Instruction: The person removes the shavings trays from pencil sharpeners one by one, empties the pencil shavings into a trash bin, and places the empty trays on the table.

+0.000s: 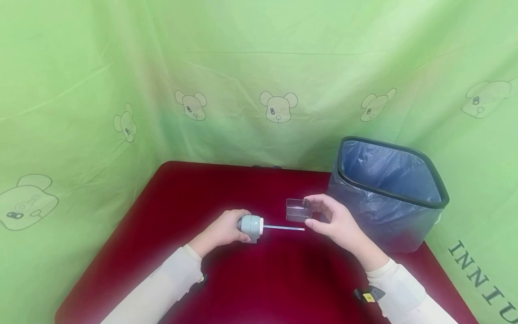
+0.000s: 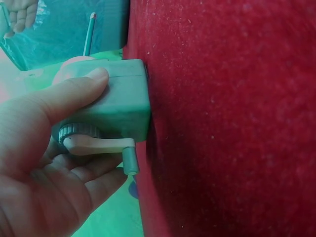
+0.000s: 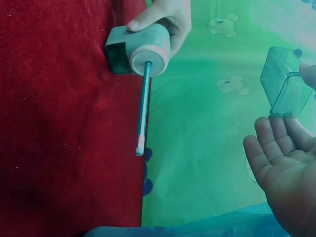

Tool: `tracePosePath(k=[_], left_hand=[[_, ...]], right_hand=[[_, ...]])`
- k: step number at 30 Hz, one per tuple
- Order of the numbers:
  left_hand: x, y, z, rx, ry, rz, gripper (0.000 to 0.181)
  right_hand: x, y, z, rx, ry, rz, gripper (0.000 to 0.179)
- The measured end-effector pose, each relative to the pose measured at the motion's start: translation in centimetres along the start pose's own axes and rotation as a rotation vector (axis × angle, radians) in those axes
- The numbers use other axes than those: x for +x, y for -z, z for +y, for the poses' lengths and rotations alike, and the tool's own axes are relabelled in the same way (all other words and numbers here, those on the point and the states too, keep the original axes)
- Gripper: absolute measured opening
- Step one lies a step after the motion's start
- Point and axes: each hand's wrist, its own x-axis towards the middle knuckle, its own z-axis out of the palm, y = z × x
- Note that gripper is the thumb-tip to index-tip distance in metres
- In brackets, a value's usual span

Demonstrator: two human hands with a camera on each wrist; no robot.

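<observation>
My left hand (image 1: pixel 220 230) grips a pale green crank pencil sharpener (image 1: pixel 252 227) close over the red cloth. A pencil (image 1: pixel 283 227) sticks out of its white front ring, eraser end pointing right. In the left wrist view, the thumb lies on the sharpener's body (image 2: pixel 121 94) and the crank handle (image 2: pixel 101 145) faces the palm. A dark drawer opening (image 3: pixel 117 58) shows in the right wrist view. Beyond the pencil's end, my right hand (image 1: pixel 337 222) holds a clear plastic shavings drawer (image 1: pixel 297 210) between thumb and fingers, raised and apart from the sharpener.
A trash bin (image 1: pixel 376 220) with a black rim and bluish liner stands at the right, just behind my right hand. The red-covered table (image 1: pixel 226 189) ends at green curtains (image 1: pixel 243 67) printed with bear heads on the sides and back.
</observation>
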Motion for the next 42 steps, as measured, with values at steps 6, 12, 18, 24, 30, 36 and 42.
tracePosePath(k=[6, 12, 18, 24, 30, 36, 42], left_hand=[[0.0, -0.1, -0.1, 0.009, 0.001, -0.005, 0.068], [0.0, 0.0, -0.1, 0.009, 0.0, -0.004, 0.066], [0.1, -0.1, -0.1, 0.016, 0.009, -0.004, 0.067], [0.1, -0.1, -0.1, 0.019, 0.011, -0.003, 0.068], [0.1, 0.0, -0.1, 0.013, 0.012, -0.005, 0.068], [0.0, 0.0, 0.0, 0.017, 0.013, -0.007, 0.068], [0.0, 0.1, 0.0, 0.019, 0.009, -0.004, 0.068]], right_hand=[[-0.3, -0.3, 0.6, 0.018, -0.015, -0.021, 0.052], [-0.4, -0.6, 0.9, 0.018, -0.016, -0.022, 0.051], [-0.8, -0.8, 1.2, 0.011, -0.034, -0.024, 0.05], [-1.0, -1.0, 1.6, 0.014, -0.037, -0.032, 0.051], [-1.2, -1.2, 2.0, 0.014, -0.034, -0.034, 0.052], [-1.3, -1.4, 2.3, 0.001, -0.042, -0.041, 0.051], [-1.5, -1.8, 2.7, 0.006, -0.042, -0.043, 0.051]])
